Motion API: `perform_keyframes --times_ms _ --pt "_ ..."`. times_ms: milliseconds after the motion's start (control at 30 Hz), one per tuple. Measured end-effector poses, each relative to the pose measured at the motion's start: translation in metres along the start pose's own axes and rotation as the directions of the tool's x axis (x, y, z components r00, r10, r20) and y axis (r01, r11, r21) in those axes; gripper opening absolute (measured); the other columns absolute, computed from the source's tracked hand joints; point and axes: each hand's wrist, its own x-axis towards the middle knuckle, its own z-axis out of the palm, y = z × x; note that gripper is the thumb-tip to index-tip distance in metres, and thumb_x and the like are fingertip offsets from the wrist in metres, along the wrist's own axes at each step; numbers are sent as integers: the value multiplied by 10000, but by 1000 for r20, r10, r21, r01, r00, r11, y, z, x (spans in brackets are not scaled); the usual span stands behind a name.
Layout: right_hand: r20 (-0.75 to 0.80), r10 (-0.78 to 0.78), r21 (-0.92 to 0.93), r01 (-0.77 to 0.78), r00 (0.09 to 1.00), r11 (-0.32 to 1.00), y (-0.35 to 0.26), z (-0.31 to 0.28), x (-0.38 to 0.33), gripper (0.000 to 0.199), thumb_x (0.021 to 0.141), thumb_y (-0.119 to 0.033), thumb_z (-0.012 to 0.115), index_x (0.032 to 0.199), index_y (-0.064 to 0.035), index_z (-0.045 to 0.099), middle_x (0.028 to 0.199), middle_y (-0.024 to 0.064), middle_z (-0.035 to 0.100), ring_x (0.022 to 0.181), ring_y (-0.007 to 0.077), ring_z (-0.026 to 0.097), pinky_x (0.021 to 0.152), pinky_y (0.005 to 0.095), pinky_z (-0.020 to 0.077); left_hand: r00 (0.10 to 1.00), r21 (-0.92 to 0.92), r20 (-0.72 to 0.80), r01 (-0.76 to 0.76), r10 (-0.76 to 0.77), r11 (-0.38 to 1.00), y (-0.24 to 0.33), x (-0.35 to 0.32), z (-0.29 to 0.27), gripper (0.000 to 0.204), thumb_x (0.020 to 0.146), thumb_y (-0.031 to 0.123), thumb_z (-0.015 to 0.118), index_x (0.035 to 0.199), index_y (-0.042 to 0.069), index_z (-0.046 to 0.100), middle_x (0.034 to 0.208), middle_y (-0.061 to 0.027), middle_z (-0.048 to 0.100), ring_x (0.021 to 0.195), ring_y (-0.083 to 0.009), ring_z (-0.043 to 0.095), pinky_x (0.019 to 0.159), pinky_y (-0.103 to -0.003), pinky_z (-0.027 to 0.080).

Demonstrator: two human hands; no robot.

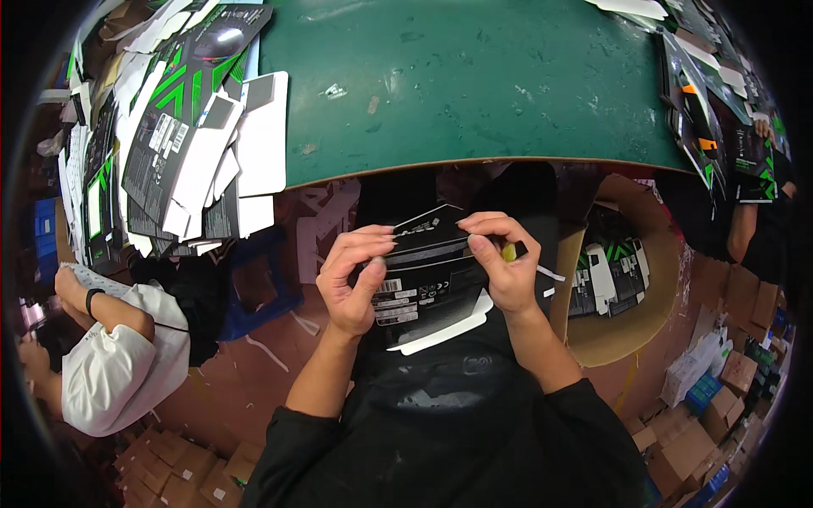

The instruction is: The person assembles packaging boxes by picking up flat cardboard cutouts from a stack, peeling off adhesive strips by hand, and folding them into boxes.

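Observation:
Over my lap I hold a flat black printed carton sheet [432,284] with white edges and small white print. My left hand [349,275] pinches its left side between thumb and fingers. At the sheet's upper right, my right hand [508,264] grips the edge the same way. Tucked in the right hand is a small yellow-and-black item [509,252], mostly hidden by the fingers; its kind cannot be made out. A thin white strip [550,273] sticks out beside that hand.
Ahead stands a green table [474,85], with a heap of carton sheets [186,127] at left and more sheets [699,110] at right. A cardboard box [627,339] holding black cartons is at my right. Co-workers stand on both sides: a white sleeve [114,368] left, an arm [743,229] right.

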Motion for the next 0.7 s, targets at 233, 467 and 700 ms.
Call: perform_keyframes --times_ms 233,467,700 --pt "127 -85 86 74 988 994 6 -10 5 203 944 -168 705 978 32 712 1054 179 699 1012 259 642 939 370 480 985 1 44 -165 165 986 -13 -5 -3 325 948 270 687 976 -52 725 1027 -193 712 1067 -364 640 950 -464 486" --pt "224 -208 -14 217 952 976 14 -20 3 171 917 -186 742 955 -20 764 1030 137 739 909 174 624 774 292 456 982 52 86 -174 169 983 -12 -2 -7 196 793 113 802 917 -14 720 1007 -168 708 1056 -356 645 939 -457 494" --pt "204 -297 -61 315 933 947 18 -16 2 168 812 -120 816 947 -31 773 1008 124 756 823 162 628 709 291 412 990 42 60 -133 130 990 -15 -8 -7 176 747 30 800 897 -12 718 974 -157 724 1052 -359 651 944 -462 498"
